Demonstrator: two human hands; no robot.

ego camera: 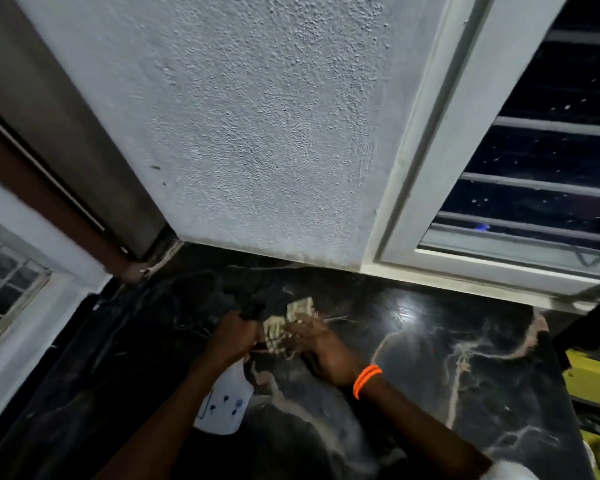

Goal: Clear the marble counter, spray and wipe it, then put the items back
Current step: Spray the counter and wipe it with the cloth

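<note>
- My left hand (pixel 238 336) is my grip on the spray bottle (pixel 224 403): fingers are curled round its neck, with the dark nozzle head (pixel 253 310) poking out just beyond my knuckles and the white body hanging below my wrist, towards me.
- My right hand (pixel 321 355), the one with the orange wristbands (pixel 366 381), holds the frayed, pale cloth (pixel 288 325). The cloth is bunched just beyond my fingertips and lies right beside the nozzle.
- How tightly the right fingers close on the cloth I cannot tell; it is dim and blurred there.
- The marble worktop (pixel 447 348) spreads beneath both grips, dark with pale veins and a bright glare well off to the right of my right hand. Where I can see it, it looks already cleared, so I judge this to be the spray-and-wipe step.
- To do it well, I would aim the nozzle down at the marble just ahead of the cloth, not at the textured wall (pixel 257 133) behind.
- I would squeeze short bursts and follow each at once with the cloth, flattened rather than bunched.
- I would work from the back corner outward to the right of my right hand, overlapping passes, and check the glare for streaks.
</note>
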